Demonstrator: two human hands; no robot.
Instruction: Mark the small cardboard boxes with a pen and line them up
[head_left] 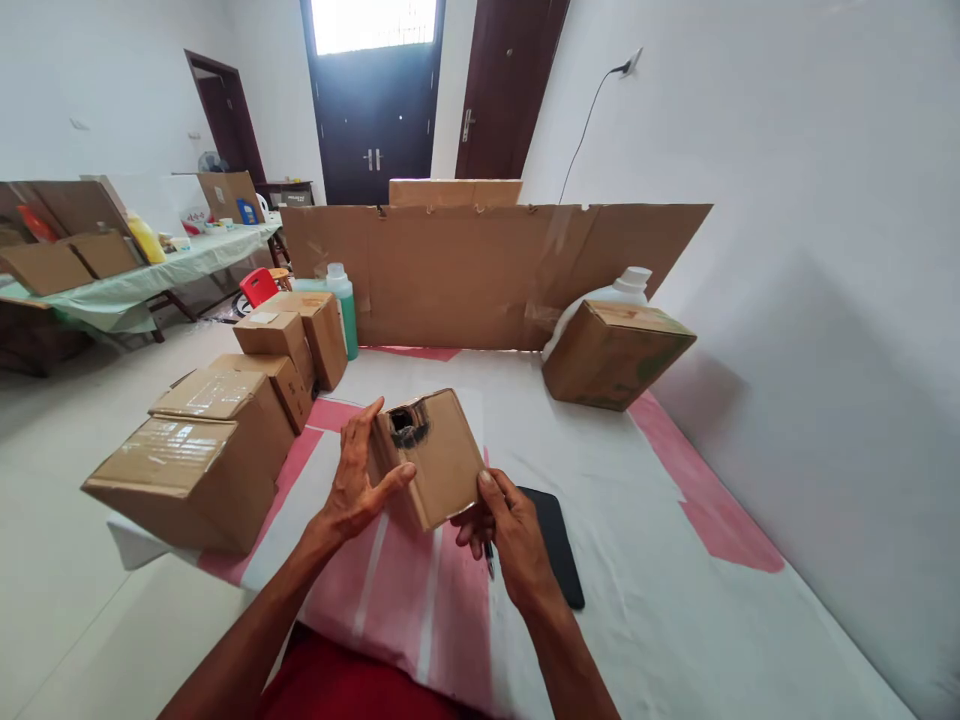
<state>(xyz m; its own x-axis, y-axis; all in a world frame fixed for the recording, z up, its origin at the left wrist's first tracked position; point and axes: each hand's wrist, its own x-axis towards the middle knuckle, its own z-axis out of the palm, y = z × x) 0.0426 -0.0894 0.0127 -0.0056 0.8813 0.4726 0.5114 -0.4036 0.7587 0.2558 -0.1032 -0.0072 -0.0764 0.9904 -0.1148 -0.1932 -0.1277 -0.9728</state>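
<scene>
A small cardboard box is held tilted above the table between both my hands. Near its upper left corner is a square hole with dark, blackened edges. My left hand holds the left side, thumb over the front face and fingers along the edge. My right hand pinches the lower right edge between thumb and fingers. Below the right fingers shows the end of a pen; whether that hand touches it I cannot tell. Partly behind the right hand lies a flat black tablet-like object.
Several cardboard boxes line the table's left edge, with a green-liquid bottle behind. Another box leans against a white jug at the back right. A cardboard panel borders the back; a wall stands right.
</scene>
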